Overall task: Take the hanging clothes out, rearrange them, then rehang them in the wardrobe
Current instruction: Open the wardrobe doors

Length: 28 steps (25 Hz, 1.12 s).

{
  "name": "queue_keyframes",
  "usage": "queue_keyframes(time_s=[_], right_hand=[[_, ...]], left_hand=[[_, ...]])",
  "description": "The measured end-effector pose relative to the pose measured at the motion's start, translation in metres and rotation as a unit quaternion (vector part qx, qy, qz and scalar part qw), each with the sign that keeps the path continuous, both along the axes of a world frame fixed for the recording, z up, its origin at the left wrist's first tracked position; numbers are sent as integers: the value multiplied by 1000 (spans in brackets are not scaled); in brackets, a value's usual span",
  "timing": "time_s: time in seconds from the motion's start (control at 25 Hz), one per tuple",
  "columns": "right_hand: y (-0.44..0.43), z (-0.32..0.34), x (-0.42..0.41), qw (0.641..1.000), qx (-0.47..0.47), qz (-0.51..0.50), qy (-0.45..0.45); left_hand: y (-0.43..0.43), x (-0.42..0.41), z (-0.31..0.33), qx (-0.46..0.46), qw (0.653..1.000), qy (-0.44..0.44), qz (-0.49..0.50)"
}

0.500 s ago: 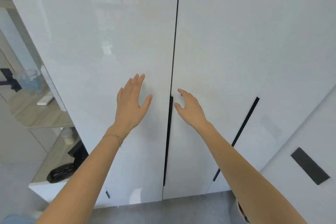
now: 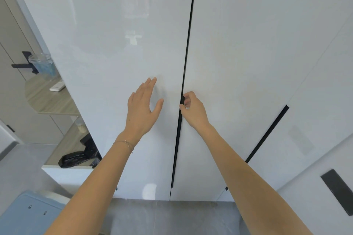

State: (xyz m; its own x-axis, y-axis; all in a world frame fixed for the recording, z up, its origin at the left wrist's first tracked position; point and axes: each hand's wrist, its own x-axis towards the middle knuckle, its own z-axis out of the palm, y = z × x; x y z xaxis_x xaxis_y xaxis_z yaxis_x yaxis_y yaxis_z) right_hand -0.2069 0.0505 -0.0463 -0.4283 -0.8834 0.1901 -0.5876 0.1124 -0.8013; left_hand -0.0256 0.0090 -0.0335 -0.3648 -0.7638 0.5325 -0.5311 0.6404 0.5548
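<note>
Since half a second ago, the right hand [image 2: 193,109] has closed in and hooks its fingers round the black handle [image 2: 177,139]. The left hand [image 2: 142,108], at its 9 o'clock, is spread wide by the left door [image 2: 114,44]. Best to pull straight back, evenly. The clothes are hidden inside the shut wardrobe [image 2: 248,44].

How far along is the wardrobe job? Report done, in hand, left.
Done: nothing; both wardrobe doors are shut, no clothes visible. In hand: right hand grips the black handle, left hand open by the left door. Left: open up, remove, rearrange, rehang clothes.
</note>
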Motion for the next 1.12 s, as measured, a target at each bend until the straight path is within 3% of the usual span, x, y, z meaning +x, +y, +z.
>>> queue_keyframes(time_s=[0.28,0.68,1.12], right_hand=[[58,-2,27,999,-33,-28,-6],[216,-14,37,980,-62,-168,91],[380,-18,-48,965,-74,-252,18]], left_hand=[[51,15,-16,12,999,-2,-39],[149,2,-25,26,989,-7,-148],[264,-61,-29,26,976,11,-214]])
